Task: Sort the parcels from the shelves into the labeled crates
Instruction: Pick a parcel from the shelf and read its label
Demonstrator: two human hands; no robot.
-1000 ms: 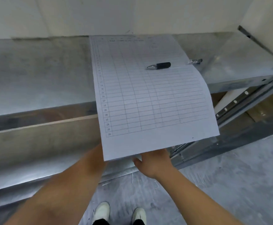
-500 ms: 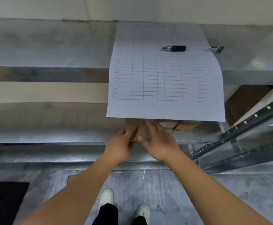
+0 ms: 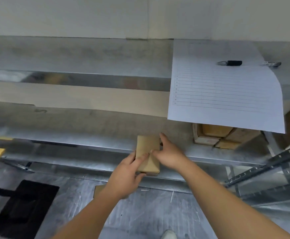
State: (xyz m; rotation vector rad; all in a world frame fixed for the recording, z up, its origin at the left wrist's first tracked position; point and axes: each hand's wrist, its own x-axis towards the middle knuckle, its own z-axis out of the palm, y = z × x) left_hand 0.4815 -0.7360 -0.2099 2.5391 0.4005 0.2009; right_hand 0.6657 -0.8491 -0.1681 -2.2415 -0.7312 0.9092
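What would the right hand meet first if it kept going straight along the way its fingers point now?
Probably only bare lower shelf: the right hand points up-left past the brown parcel that it touches, though depth is unclear.

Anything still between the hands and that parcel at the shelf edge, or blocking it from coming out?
Nothing visible. The left hand grips the parcel at its near end and the right hand rests on its right side. It sits at the shelf's front lip; the sheet overhangs further right. No crate is identifiable here.
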